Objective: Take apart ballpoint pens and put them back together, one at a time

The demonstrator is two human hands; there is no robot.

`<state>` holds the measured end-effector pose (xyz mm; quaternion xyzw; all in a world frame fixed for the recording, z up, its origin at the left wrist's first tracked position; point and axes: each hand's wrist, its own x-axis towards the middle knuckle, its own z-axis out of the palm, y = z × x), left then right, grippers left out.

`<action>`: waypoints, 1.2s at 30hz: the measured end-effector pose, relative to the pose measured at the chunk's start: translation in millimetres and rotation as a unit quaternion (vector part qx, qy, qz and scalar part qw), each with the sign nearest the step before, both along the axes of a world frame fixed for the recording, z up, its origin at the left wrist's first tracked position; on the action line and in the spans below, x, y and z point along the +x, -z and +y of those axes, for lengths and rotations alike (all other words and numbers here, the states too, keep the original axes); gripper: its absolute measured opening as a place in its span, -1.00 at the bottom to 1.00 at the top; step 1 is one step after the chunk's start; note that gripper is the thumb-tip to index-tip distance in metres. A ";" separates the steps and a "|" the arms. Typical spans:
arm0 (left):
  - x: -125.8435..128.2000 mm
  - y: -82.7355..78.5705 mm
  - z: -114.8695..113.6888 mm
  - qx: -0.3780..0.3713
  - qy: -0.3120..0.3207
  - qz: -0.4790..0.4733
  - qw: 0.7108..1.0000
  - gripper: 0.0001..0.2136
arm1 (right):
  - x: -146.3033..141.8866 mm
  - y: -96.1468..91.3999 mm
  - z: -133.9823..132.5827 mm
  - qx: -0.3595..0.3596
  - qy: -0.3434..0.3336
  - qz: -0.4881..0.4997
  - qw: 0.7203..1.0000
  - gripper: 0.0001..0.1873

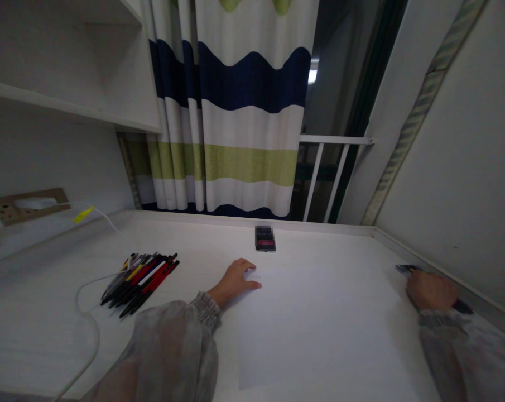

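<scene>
My left hand [235, 282] rests at the upper left corner of a large white sheet of paper [314, 329]. Its thumb and fingers are apart, and nothing is held between them. Far to the right, my right hand [432, 290] is closed, low over the table by the side wall. Dark, slim pen-like sticks [405, 269] poke out on its left, and a dark end shows on its right. Blur and the curled fingers hide their exact kind.
A pile of pens [141, 282], black, red and a few others, lies on the white table left of the paper. A white cable [95, 324] runs past it from a wall socket [26, 205]. Near the back edge lies a small dark pixelated object [264, 238]. Behind hangs a striped curtain [252, 128].
</scene>
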<state>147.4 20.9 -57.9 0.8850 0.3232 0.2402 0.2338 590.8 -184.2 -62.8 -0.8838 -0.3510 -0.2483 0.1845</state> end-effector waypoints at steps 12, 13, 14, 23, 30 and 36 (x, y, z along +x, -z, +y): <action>-0.5 1.2 -1.9 0.004 0.000 -0.008 1.000 -0.57 | -34.3 -25.1 1.9 -0.132 0.087 -0.056 0.986 -0.74; -0.8 0.9 -1.9 0.003 0.002 -0.011 1.000 -0.56 | -38.9 -28.4 3.6 -0.133 0.075 -0.067 0.986 -0.73; -1.1 0.6 -1.7 0.001 0.004 -0.013 1.000 -0.56 | -43.9 -31.4 5.8 -0.128 0.062 -0.081 0.987 -0.72; -11.0 -7.1 -6.5 0.003 -0.010 -0.021 1.000 -0.54 | -101.3 -42.9 43.2 -0.032 -0.091 -0.137 0.986 -0.71; -40.9 -23.2 -1.7 0.112 -0.213 0.067 0.968 -0.78 | -144.5 -55.7 67.9 0.063 -0.292 -0.099 0.949 -0.75; -86.6 -38.4 7.4 0.135 -0.391 0.115 0.903 -0.71 | -203.0 -71.3 77.9 0.095 -0.450 -0.035 0.887 -0.76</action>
